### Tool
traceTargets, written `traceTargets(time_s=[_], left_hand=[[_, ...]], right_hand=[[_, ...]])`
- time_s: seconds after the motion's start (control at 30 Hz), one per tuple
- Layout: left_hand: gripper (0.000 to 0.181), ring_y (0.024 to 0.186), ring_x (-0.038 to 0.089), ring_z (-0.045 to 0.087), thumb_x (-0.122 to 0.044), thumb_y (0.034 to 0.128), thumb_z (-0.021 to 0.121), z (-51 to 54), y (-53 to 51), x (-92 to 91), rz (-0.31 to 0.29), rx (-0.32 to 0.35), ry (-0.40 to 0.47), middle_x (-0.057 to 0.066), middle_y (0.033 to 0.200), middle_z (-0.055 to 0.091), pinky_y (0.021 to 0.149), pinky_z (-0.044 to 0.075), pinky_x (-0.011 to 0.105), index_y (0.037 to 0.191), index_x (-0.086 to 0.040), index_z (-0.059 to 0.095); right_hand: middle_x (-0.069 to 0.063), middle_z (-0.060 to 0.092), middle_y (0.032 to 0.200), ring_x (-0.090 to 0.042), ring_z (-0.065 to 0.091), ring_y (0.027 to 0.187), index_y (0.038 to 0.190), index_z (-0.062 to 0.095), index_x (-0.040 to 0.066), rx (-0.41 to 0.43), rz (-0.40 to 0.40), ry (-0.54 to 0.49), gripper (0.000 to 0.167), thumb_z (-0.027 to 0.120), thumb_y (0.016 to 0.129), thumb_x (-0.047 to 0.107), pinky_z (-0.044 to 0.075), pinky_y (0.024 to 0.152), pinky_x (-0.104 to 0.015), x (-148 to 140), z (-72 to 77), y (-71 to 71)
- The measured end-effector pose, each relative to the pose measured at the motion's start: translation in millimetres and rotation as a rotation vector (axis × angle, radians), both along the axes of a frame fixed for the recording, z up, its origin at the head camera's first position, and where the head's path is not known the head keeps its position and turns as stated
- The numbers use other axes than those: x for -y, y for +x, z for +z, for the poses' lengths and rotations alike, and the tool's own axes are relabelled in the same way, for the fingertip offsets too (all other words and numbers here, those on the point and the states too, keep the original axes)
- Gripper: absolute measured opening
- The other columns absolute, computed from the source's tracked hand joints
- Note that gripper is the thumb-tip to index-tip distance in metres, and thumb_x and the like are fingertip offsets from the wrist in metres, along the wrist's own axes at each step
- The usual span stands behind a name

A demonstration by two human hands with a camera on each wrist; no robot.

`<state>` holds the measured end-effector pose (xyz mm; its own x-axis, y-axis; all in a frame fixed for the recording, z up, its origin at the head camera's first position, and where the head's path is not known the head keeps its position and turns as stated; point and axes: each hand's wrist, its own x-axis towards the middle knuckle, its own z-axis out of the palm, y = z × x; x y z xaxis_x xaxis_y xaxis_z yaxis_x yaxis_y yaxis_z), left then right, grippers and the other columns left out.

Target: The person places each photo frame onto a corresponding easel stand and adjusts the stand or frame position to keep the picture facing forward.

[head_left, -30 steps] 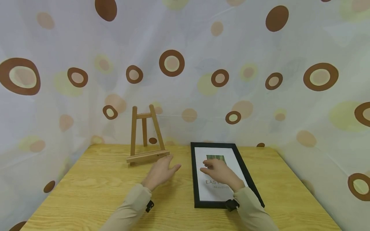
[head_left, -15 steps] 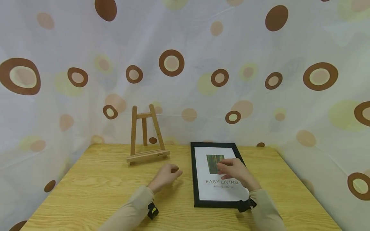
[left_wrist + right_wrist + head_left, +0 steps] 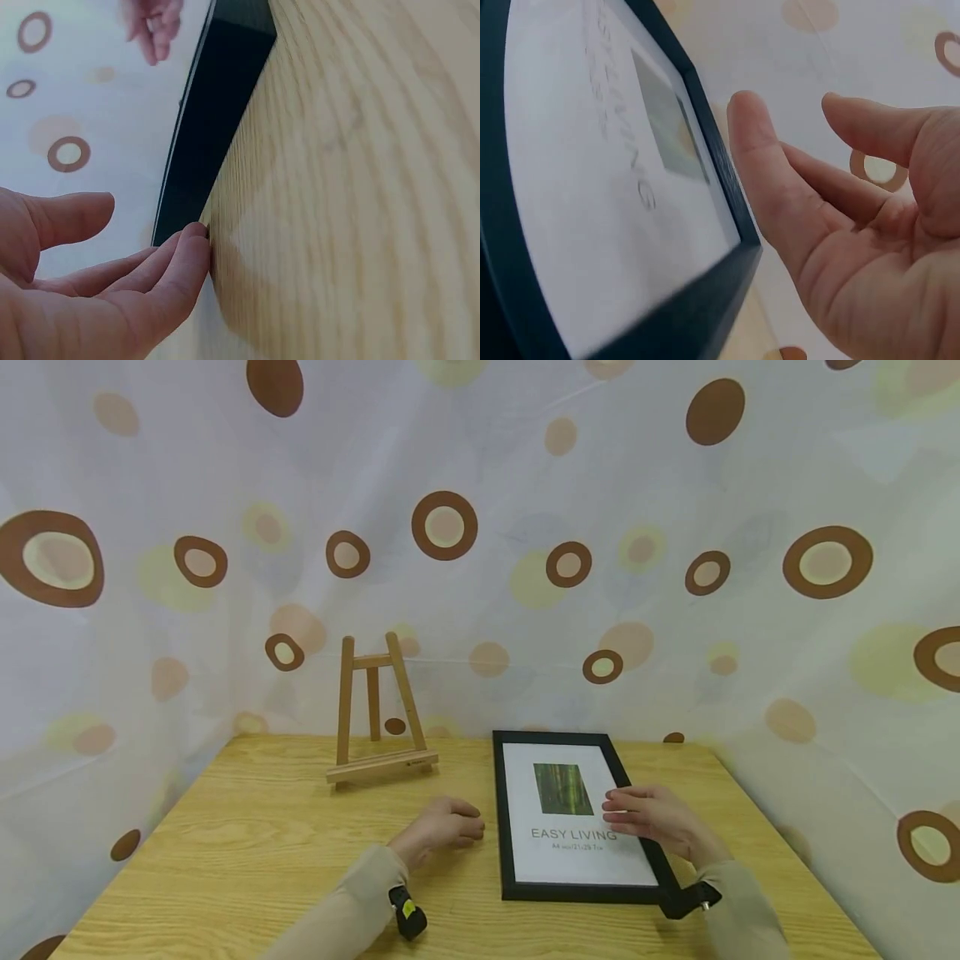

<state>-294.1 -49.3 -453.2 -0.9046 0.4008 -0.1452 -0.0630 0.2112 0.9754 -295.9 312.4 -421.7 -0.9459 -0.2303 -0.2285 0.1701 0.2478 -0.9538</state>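
- We see the frame [image 3: 577, 892] lying flat on the right half of the table [image 3: 262, 827], its sheet [image 3: 570, 870] facing up.
- On the sheet we read "EASY LIVING" beneath a small green picture [image 3: 564, 789].
- We find the left hand [image 3: 438, 829] just beside the frame's left edge, grasping nothing; its fingers are relaxed, the thumb apart from them.
- We see the right hand [image 3: 660, 818] at the frame's right edge, fingers released and extended over the sheet in the head view, thumb well away from them in its wrist view. We cannot tell whether it touches the frame.
- We see the easel [image 3: 382, 766] standing upright at the back of the table, left of the frame and well apart from it.
- Behind everything we see a spotted backdrop [image 3: 480, 452].
- Both arms wear pale sleeves [image 3: 348, 893].
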Motion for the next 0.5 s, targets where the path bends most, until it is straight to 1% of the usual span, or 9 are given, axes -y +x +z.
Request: traceTargets(time_s=[0.07,0.13,0.27,0.37,0.43,0.5], left_hand=[[0.042,0.112,0.035,0.065,-0.008,0.0968,0.058,-1.4,0.0,-2.0,0.0,0.049,0.047,0.027,0.122,0.063,0.094,0.055,0.041,0.13,0.017,0.05],[0.042,0.114,0.035,0.064,-0.007,0.0967,0.058,-2.8,0.0,-3.8,0.004,0.084,0.084,0.028,0.123,0.062,0.095,0.055,0.041,0.13,0.017,0.05],[0.043,0.115,0.036,0.062,-0.004,0.0964,0.058,-5.5,-0.3,-6.8,0.012,0.143,0.144,0.028,0.125,0.061,0.097,0.053,0.043,0.132,0.018,0.048],[0.044,0.117,0.036,0.061,-0.005,0.0966,0.058,-6.5,-0.8,-9.0,0.007,0.173,0.173,0.028,0.127,0.06,0.098,0.053,0.043,0.133,0.018,0.047],[0.045,0.119,0.036,0.06,-0.005,0.0967,0.058,-6.5,-1.3,-10.7,-0.002,0.186,0.195,0.029,0.129,0.058,0.099,0.052,0.044,0.133,0.018,0.046],[0.046,0.119,0.035,0.06,-0.006,0.0967,0.058,-6.3,-1.9,-12.3,-0.007,0.194,0.21,0.029,0.131,0.057,0.099,0.052,0.043,0.134,0.017,0.046]], right_hand=[[-0.031,0.056,0.131,-0.017,0.068,0.103,0.143,0.029,-0.019,0.015,0.011,-0.029,0.057,0.052,0.102,0.014,0.057,0.09,-0.03,-10.0,-1.7,0.9],[-0.028,0.058,0.131,-0.014,0.067,0.103,0.144,0.024,-0.02,0.022,0.023,-0.056,0.06,0.052,0.102,0.011,0.057,0.091,-0.031,-20.2,-3.3,1.6],[-0.014,0.064,0.123,-0.011,0.065,0.104,0.146,0.018,-0.02,0.054,0.036,-0.137,0.066,0.053,0.102,0.015,0.055,0.093,-0.029,-38.8,-5.3,2.5],[-0.005,0.066,0.118,-0.01,0.065,0.105,0.147,0.017,-0.019,0.076,0.06,-0.196,0.066,0.051,0.103,0.017,0.055,0.093,-0.027,-51.0,-6.6,3.3],[-0.003,0.068,0.117,-0.011,0.065,0.104,0.148,0.019,-0.017,0.091,0.049,-0.225,0.063,0.051,0.103,0.015,0.055,0.093,-0.027,-57.9,-8.0,3.5],[-0.002,0.068,0.116,-0.011,0.066,0.105,0.148,0.021,-0.017,0.093,0.047,-0.23,0.061,0.049,0.103,0.013,0.055,0.093,-0.027,-63.7,-9.4,3.2]])
